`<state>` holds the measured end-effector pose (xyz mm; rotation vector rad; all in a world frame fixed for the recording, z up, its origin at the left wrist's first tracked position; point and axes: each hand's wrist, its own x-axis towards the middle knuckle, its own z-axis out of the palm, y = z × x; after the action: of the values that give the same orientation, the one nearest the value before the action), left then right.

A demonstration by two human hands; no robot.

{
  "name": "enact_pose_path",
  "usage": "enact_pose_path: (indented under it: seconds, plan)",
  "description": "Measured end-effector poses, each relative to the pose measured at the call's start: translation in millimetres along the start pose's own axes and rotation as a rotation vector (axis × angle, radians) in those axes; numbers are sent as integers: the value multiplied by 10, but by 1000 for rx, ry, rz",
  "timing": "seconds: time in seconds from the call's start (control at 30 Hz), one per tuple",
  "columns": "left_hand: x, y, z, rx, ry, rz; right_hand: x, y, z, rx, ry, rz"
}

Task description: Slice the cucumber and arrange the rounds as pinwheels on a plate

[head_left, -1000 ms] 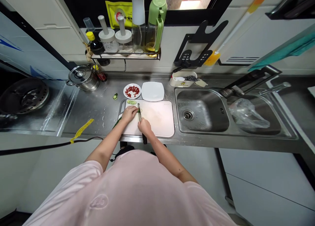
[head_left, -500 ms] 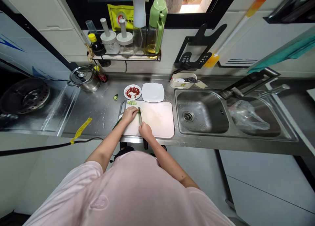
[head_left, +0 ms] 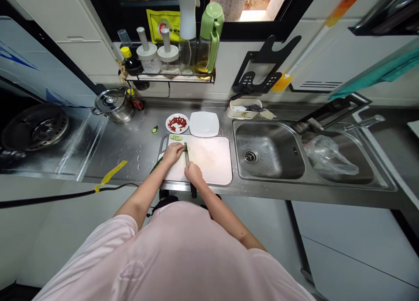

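My left hand [head_left: 173, 153] is closed over a cucumber [head_left: 156, 164], whose dark green length sticks out under my wrist at the left edge of the white cutting board [head_left: 209, 159]. In my right hand [head_left: 194, 173] is a knife [head_left: 187, 156], its blade pointing away from me and lying against the cucumber's cut end beside my left fingertips. The black handle's butt shows below my fist. Several cucumber slices [head_left: 176, 137] lie overlapped at the board's upper left. A cucumber end piece [head_left: 155, 129] rests on the steel counter.
Behind the board stand a plate of chopped red pieces [head_left: 177, 123] and a white square plate [head_left: 204, 124]. A double sink [head_left: 268, 150] is at the right, with a plastic bag [head_left: 330, 156] in its far basin. A steel pot [head_left: 114, 105] and wok [head_left: 34, 127] are left.
The view has shifted very slightly. Both hands, the knife and the cucumber stay in nearly the same place on the board.
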<state>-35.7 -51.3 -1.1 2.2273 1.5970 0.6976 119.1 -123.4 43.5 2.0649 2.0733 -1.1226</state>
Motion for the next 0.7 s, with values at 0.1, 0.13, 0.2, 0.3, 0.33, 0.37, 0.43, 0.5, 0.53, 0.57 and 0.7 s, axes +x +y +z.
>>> enact_pose_path:
  seconds: [0.1,0.13,0.2,0.3,0.33,0.37,0.43,0.5,0.53,0.57,0.7]
  plan:
    - [-3,2,3,2,-4,-5,-96,65,40,-10,-5,-15]
    - [-4,3,4,3,-6,-7,-115,77,48,-12,-7,-17]
    - [-4,4,4,3,-6,-4,-127,80,55,-12,-8,-12]
    - [-4,3,1,0,-3,11,-84,45,44,-5,-1,8]
    - [-4,3,-1,2,-3,14,-59,28,36,-1,2,14]
    - [-3,3,-3,5,-4,15,-32,11,27,4,3,21]
    - [-4,5,-7,13,-9,10,21,-22,6,16,6,26]
    - [-5,9,-11,18,-15,2,63,-50,-14,24,11,24]
    - [-5,12,-13,19,-15,-2,78,-61,-22,27,14,21]
    - [-4,15,-14,19,-14,-4,89,-70,-28,29,17,19]
    - [3,30,-25,20,-31,-28,81,-82,-33,31,16,17]
